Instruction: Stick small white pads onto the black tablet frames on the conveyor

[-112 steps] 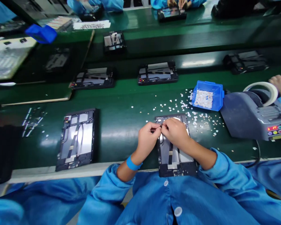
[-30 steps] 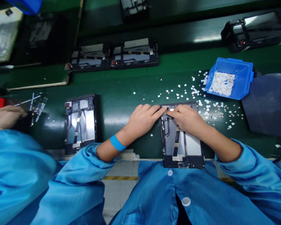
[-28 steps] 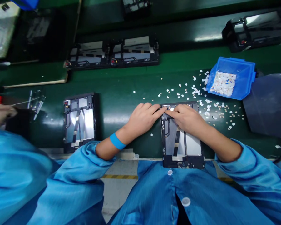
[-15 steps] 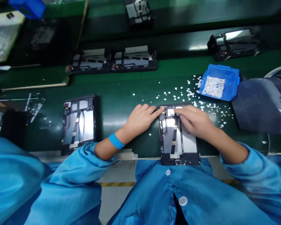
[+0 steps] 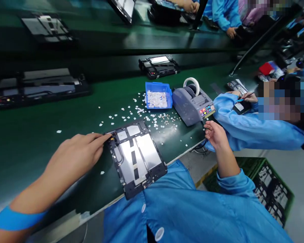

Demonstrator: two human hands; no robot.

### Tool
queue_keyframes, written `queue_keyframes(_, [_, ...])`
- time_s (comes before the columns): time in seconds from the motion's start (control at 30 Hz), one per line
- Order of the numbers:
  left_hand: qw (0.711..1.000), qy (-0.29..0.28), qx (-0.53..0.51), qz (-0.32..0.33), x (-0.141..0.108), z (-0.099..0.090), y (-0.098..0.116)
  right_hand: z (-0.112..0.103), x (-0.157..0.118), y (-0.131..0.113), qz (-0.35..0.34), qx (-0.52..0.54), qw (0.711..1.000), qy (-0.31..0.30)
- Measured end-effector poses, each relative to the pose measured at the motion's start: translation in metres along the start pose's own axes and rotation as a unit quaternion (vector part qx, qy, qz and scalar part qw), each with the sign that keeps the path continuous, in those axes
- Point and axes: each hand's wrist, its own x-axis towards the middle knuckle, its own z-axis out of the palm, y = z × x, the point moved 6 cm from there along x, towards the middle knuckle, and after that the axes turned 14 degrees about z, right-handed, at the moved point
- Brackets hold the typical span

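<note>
Device (image 5: 128, 158) lies with one corner under left fingers (image 5: 103, 138), beyond right fingers (image 5: 210, 127).

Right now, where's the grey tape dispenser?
In the head view, the grey tape dispenser is right of centre on the green bench, between the blue plastic bin and the wearer's right hand.

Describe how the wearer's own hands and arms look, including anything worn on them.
The left hand and right hand are both ungloved. A broad, plain blue wristband circles the left wrist; none shows on the right. The right sleeve is shiny blue fabric, wrinkled, ending partway along the forearm. The left sleeve is out of view.
</note>
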Motion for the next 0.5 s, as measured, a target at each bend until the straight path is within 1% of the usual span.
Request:
queue_keyframes(0.1, [0.999,0.0,-0.013,-0.038,-0.003,-0.013,0.009,0.01,0.014,-0.003,0.021,0.01,0.999,-0.034])
queue_keyframes(0.17, [0.996,0.016,-0.045,-0.076,-0.012,-0.023,0.015,0.015,0.013,-0.002,0.016,0.015,0.999,-0.044])
queue_keyframes(0.23, [0.986,0.056,-0.085,-0.129,-0.022,-0.034,0.02,0.021,0.001,0.006,0.003,0.017,0.999,-0.048])
queue_keyframes(0.3, [0.966,0.099,-0.149,-0.187,-0.029,-0.042,0.029,0.035,-0.02,0.023,-0.001,0.011,0.998,-0.06])
queue_keyframes(0.37, [0.928,0.131,-0.259,-0.235,-0.026,-0.042,0.042,0.063,-0.047,0.043,-0.001,-0.026,0.994,-0.103])
queue_keyframes(0.4, [0.899,0.142,-0.328,-0.252,-0.019,-0.039,0.051,0.083,-0.062,0.051,-0.009,-0.06,0.989,-0.138])
queue_keyframes(0.43, [0.864,0.147,-0.401,-0.268,-0.011,-0.033,0.059,0.105,-0.077,0.057,-0.02,-0.097,0.979,-0.176])
queue_keyframes(0.5, [0.779,0.167,-0.535,-0.281,0.009,-0.02,0.076,0.152,-0.103,0.066,-0.048,-0.166,0.952,-0.253])
